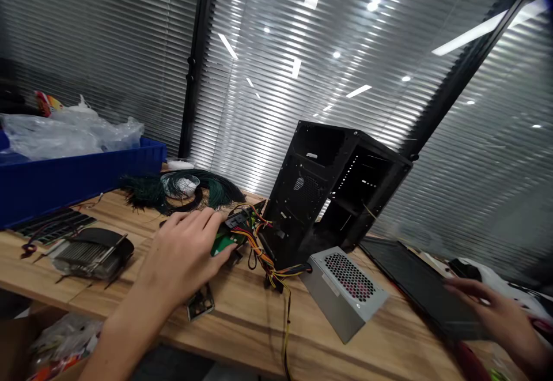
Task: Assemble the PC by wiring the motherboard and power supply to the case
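My left hand (190,251) is closed round a green circuit board (222,244) with black parts, beside a bundle of coloured cables (259,248). Those cables run to a silver power supply (345,291) lying on the wooden table (242,317). Behind it an open black computer case (328,196) stands tilted in the view. At the right, my right hand (496,309) is over a dark flat panel (427,286); its fingers are blurred, and whether they grip the panel cannot be made out. A small metal plate (201,303) lies below my left hand.
A heatsink with a fan (95,253) sits at the left, near a blue bin (78,176) holding clear plastic bags. Dark green wire coils (216,188) lie behind my left hand. Blinds rise behind the table. A box of bagged items (64,343) is below the table edge.
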Action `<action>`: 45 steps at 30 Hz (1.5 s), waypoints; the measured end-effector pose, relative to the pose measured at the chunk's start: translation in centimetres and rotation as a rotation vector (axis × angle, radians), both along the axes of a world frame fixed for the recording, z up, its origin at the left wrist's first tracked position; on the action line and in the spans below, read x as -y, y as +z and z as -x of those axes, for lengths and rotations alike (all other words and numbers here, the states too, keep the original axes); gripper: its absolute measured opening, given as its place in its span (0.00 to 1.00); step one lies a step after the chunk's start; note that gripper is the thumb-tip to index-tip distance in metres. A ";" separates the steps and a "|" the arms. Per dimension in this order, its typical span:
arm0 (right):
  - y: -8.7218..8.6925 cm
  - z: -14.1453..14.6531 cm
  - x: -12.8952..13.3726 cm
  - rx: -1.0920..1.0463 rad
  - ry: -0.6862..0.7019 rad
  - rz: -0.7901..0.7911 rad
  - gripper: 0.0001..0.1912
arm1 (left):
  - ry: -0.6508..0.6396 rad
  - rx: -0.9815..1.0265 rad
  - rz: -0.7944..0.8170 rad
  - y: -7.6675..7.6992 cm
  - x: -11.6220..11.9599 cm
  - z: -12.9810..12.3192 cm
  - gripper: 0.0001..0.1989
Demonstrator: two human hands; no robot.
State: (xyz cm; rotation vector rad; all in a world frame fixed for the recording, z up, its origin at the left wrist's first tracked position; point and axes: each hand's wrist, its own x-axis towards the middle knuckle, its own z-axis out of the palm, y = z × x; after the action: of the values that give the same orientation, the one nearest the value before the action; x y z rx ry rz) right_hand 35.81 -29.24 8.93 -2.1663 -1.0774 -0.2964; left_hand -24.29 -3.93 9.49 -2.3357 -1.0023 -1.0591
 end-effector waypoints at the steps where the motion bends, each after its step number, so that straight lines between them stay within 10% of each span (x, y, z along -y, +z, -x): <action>1: -0.9 -0.4 0.7 -0.066 0.016 0.047 0.20 | 0.003 0.001 0.003 0.0 0.0 0.0 0.16; 8: -4.4 9.2 0.3 -0.083 0.109 0.068 0.25 | 0.044 -0.034 -0.033 0.0 -0.2 -0.1 0.16; 13: -7.9 16.2 -2.4 -0.085 0.373 0.215 0.52 | 0.037 0.001 -0.013 0.0 -0.3 0.0 0.17; 19: -14.4 17.9 -4.9 -0.218 0.310 -0.073 0.56 | 0.044 -0.021 -0.062 -0.4 -0.7 0.0 0.17; 23: -15.8 17.9 -5.8 -0.292 0.274 -0.187 0.57 | 0.043 -0.027 -0.081 -0.3 -0.7 -0.1 0.17; 38: -4.5 20.5 -6.3 0.436 0.279 -0.133 0.42 | -0.027 -0.028 -0.091 0.3 0.3 -0.4 0.15; 45: 2.7 16.8 -11.3 0.278 0.344 0.021 0.38 | -0.071 -0.033 -0.161 0.6 1.8 -0.6 0.15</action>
State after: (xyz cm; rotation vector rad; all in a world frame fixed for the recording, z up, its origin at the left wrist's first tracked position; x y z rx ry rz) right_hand 19.01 -17.96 11.62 -1.9502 -1.5893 -0.4359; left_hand -23.64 -5.72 10.12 -2.2647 -0.7963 -1.0818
